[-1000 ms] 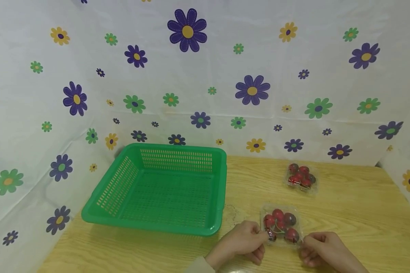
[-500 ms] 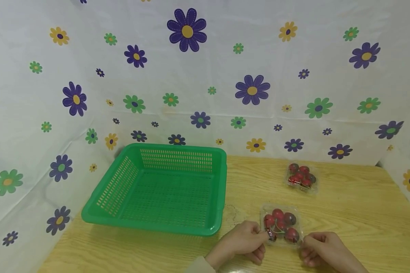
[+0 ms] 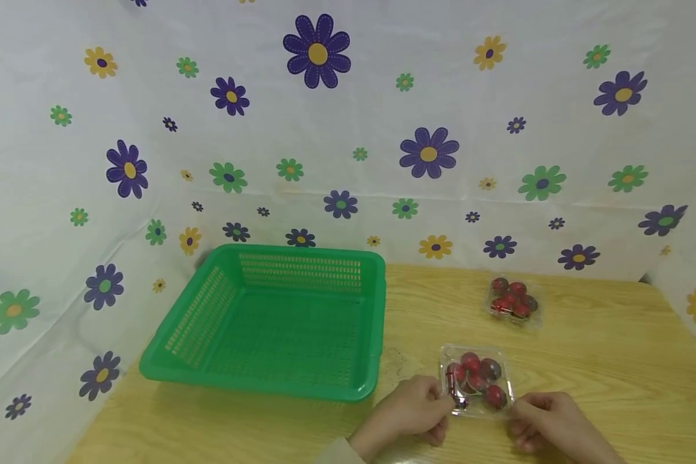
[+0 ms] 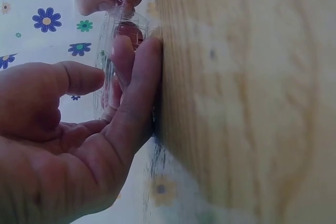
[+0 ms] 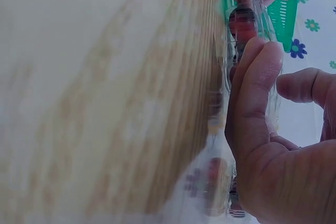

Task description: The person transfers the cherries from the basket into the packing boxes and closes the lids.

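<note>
A clear plastic box [image 3: 504, 374] of red and dark cherries [image 3: 477, 381] lies on the near part of the table, with thin green stems among the fruit. My left hand [image 3: 414, 407] pinches its near left corner, thumb on top. At the near right corner, my right hand [image 3: 548, 422] does the same. In the left wrist view, thumb and curled fingers close around the box's edge from above and below. The right wrist view has the box [image 5: 270, 30] between thumb and fingers, with the other hand at its far end. The fingers partly hide the near corners.
A green perforated basket [image 3: 377, 322] stands to the left of the hands. Farther back on the right lies a second clear box of cherries [image 3: 513, 299]. The wood-grain table [image 3: 609, 348] meets a white flowered cloth [image 3: 371, 116] at the back and sides.
The near box has shifted very slightly left and back, and its clear lid and edges glint more sharply. Both hands stay almost where they were, still holding its corners.
</note>
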A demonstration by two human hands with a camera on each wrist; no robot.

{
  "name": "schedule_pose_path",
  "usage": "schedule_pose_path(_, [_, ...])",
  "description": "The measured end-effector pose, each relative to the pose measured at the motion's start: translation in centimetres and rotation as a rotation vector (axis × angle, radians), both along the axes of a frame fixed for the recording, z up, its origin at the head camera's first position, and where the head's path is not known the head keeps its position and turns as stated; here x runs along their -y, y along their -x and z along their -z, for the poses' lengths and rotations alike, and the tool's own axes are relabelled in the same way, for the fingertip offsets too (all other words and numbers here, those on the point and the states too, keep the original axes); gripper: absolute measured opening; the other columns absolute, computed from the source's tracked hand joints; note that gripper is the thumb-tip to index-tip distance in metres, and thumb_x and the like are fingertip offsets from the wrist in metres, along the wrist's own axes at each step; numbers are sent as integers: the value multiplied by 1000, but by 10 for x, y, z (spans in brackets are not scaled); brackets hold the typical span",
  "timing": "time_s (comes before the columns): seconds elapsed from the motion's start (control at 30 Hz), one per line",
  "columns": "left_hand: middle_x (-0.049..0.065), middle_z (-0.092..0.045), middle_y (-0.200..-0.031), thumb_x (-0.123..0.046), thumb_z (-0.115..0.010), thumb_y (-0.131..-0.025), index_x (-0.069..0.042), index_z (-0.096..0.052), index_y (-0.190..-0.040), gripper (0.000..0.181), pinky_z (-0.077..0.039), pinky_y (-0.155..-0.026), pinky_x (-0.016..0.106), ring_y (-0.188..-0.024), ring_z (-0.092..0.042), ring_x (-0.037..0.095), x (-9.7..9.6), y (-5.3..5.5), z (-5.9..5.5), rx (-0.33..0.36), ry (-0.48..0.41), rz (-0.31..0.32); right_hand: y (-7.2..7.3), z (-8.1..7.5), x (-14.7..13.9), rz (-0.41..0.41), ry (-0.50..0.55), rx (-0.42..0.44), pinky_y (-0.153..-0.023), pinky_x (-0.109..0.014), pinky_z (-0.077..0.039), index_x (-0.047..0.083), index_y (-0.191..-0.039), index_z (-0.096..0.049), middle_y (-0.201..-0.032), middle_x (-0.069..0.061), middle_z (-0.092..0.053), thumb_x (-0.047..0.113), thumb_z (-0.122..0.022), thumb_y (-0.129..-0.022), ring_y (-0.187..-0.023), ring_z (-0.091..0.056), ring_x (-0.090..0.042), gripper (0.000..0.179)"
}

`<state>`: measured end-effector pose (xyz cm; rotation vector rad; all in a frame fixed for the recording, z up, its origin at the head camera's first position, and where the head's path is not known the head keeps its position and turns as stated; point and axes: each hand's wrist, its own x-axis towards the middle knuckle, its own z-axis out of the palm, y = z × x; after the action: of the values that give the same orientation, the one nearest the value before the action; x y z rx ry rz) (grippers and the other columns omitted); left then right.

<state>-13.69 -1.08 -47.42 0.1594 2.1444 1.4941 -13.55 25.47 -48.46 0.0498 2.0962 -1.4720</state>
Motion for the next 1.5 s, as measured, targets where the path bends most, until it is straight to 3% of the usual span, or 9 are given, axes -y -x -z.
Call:
schedule_pose_path(0.63, [1, -60, -58, -18, -61, -96, -10, -55, -75, 22, -60, -51, 30, -49, -59, 11, 0, 0, 2, 52, -37, -34, 1, -1, 6, 23, -49, 9, -62, -26, -58, 1, -89, -70, -74, 1, -68, 18, -50, -97, -65, -63, -12, 27])
schedule_pose_path(0.9, [1, -58, -58, -14, -59, -93, -10, -56, -76, 17, -54, -43, 26, -41, -54, 12, 2, -1, -1, 81, -26, -27, 0, 0, 5, -6, -38, -7, -61, -24, -58, 0, -91, -71, -73, 1, -69, 17, -48, -97, -63, -64, -11, 29])
schedule_pose_path(1.2, [1, -61, -58, -15, -59, -92, -9, -60, -76, 17, -56, -43, 27, -39, -54, 10, 0, 0, 0, 59, -4, -32, -2, 2, 4, -15, -18, -4, -62, -23, -57, -1, -92, -70, -74, 1, -68, 17, -47, -99, -64, -63, -11, 29])
schedule_pose_path(1.5, [1, -60, -58, -15, -59, -93, -8, -62, -78, 18, -56, -44, 26, -40, -54, 9, 1, -2, -3, 56, -16, -25, -3, -2, 7, 0, -67, 12, -59, -23, -56, 1, -90, -69, -72, 1, -66, 15, -48, -96, -62, -61, -11, 26])
